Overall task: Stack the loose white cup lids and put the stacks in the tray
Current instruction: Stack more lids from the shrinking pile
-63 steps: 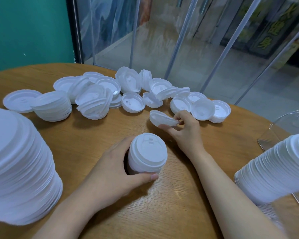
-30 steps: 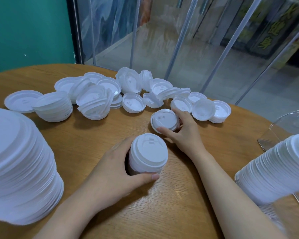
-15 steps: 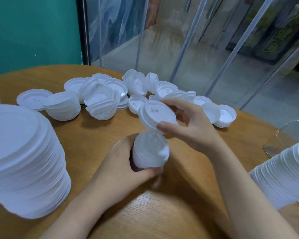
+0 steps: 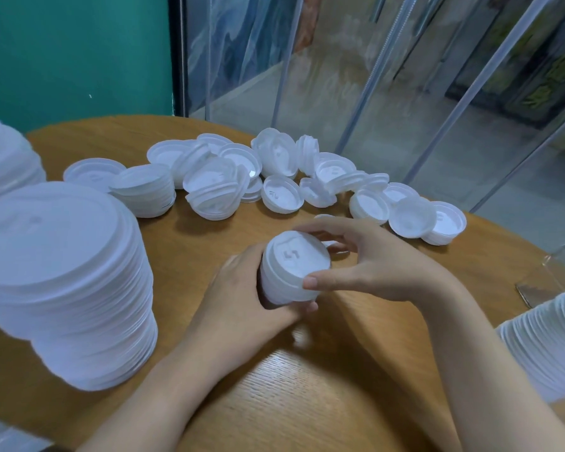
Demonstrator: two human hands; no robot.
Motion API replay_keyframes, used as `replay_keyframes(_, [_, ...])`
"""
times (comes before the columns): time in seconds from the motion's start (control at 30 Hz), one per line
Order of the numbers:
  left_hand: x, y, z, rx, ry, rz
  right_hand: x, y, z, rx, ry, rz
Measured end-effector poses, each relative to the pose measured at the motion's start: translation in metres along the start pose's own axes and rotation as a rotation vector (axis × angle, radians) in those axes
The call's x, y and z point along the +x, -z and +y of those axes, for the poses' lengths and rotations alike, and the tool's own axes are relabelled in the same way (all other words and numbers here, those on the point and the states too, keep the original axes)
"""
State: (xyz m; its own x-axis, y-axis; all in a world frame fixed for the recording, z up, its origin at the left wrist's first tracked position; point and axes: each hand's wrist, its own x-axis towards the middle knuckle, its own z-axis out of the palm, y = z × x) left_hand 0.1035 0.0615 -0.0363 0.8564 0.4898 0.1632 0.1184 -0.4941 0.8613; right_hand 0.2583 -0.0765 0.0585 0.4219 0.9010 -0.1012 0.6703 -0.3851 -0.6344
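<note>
A short stack of white cup lids (image 4: 291,278) stands on the round wooden table (image 4: 307,386) in the middle. My left hand (image 4: 242,298) grips its side from the left. My right hand (image 4: 366,259) pinches the top lid (image 4: 296,256) by its rim, thumb in front and fingers behind, with the lid sitting on the stack. Several loose lids (image 4: 281,197) lie scattered along the far side of the table. The clear tray (image 4: 548,275) shows only as an edge at the right.
A tall lid stack (image 4: 62,282) stands at the near left, with another (image 4: 4,158) behind it. A small stack (image 4: 144,190) sits further back. A leaning stack (image 4: 545,344) enters from the right edge. Glass panels rise behind the table's far edge.
My right hand picked a loose lid off the table, carried it over and set it down on top of the stack that my left hand holds. The camera view shifted slightly right.
</note>
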Motion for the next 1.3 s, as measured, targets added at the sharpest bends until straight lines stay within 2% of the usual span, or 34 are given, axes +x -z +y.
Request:
replay_keyframes(0.3, [0.0, 0.003, 0.0, 0.008, -0.013, -0.018, 0.0, -0.001, 0.006, 0.045, 0.022, 0.016])
replay_keyframes(0.43, [-0.002, 0.003, 0.004, 0.007, -0.035, -0.02, 0.001, 0.01, 0.02, 0.136, 0.059, 0.232])
replay_keyframes(0.53, [-0.002, 0.003, 0.005, -0.039, -0.04, -0.017, 0.005, 0.013, 0.045, 0.032, 0.01, 0.378])
replay_keyframes(0.77, [0.0, 0.002, 0.009, -0.125, -0.08, 0.012, 0.016, -0.006, 0.092, -0.143, -0.172, 0.278])
replay_keyframes(0.87, [0.0, 0.002, 0.006, -0.139, -0.07, 0.011, 0.018, -0.006, 0.098, -0.188, -0.195, 0.304])
replay_keyframes(1.1, [0.0, 0.004, 0.009, -0.145, -0.073, 0.006, 0.02, -0.008, 0.093, -0.036, -0.106, 0.496])
replay_keyframes(1.3, [0.0, 0.005, 0.009, -0.157, -0.076, 0.001, 0.018, -0.005, 0.078, 0.243, -0.114, 0.475])
